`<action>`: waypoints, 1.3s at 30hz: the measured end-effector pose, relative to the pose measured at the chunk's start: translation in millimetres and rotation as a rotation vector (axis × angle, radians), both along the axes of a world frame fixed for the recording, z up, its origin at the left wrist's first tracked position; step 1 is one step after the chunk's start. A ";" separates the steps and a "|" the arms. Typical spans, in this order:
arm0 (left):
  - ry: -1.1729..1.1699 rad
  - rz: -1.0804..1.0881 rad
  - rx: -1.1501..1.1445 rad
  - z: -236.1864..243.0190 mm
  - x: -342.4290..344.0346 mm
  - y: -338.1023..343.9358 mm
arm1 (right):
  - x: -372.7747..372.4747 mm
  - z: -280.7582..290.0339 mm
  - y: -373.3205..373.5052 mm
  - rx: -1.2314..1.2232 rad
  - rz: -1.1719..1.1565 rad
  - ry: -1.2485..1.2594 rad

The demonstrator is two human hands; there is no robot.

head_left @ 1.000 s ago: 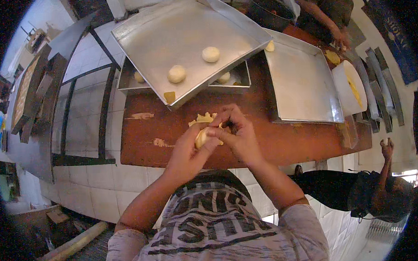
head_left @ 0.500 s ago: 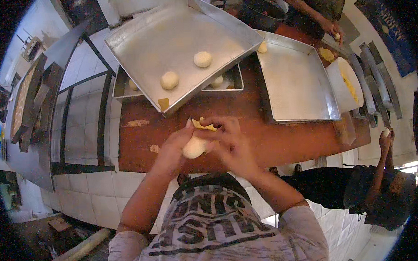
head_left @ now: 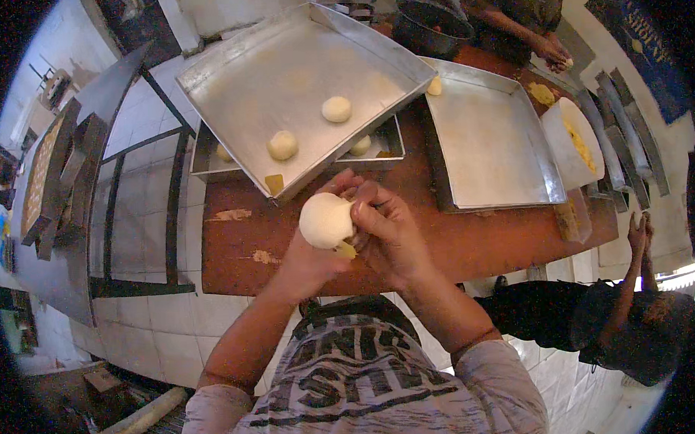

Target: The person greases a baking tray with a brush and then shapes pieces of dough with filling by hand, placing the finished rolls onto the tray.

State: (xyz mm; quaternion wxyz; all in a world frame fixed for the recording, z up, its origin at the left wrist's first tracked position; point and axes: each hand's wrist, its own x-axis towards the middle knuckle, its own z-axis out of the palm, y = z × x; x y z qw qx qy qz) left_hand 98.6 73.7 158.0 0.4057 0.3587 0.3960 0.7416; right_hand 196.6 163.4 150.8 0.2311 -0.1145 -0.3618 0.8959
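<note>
A smooth pale dough ball (head_left: 325, 220) is held above the near part of the brown table, between my two hands. My left hand (head_left: 309, 263), partly blurred, cups it from below and behind. The fingers of my right hand (head_left: 390, 229) are bent and pinch the ball's right edge. A small yellow piece (head_left: 345, 250) shows under the ball, against my left hand. Beyond my hands lies a tilted metal tray (head_left: 243, 83) with one dough ball (head_left: 282, 145) near its front corner, another dough ball (head_left: 336, 109) farther back, and a flat brownish-yellow piece (head_left: 274, 183) at the corner.
Under the tilted tray sits another tray (head_left: 205, 154) with dough balls. A second large tray (head_left: 498, 135) stands right, beside a white tub (head_left: 552, 126) of yellow filling. A co-worker's hands (head_left: 554, 53) work at the far right; another person (head_left: 627, 322) stands at right.
The dough ball has turned and risen slightly in my hands. The yellow piece, earlier above the ball between my fingers, now shows below it. My right fingers have closed on the ball's edge.
</note>
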 end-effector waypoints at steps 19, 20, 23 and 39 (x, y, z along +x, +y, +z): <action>1.189 0.705 -0.207 7.6 -72.4 111.4 | -72.8 21.8 189.8 1.268 -0.848 0.007; 1.208 0.649 -0.279 7.9 -82.1 119.8 | -89.1 14.7 212.4 1.254 -0.987 -0.053; 1.289 0.498 -0.394 -4.8 -100.9 150.8 | -113.6 -16.4 258.3 1.720 -0.798 -0.517; 1.574 -0.002 -0.998 -55.5 -76.3 289.7 | -64.4 -154.3 397.0 1.637 -0.783 -0.923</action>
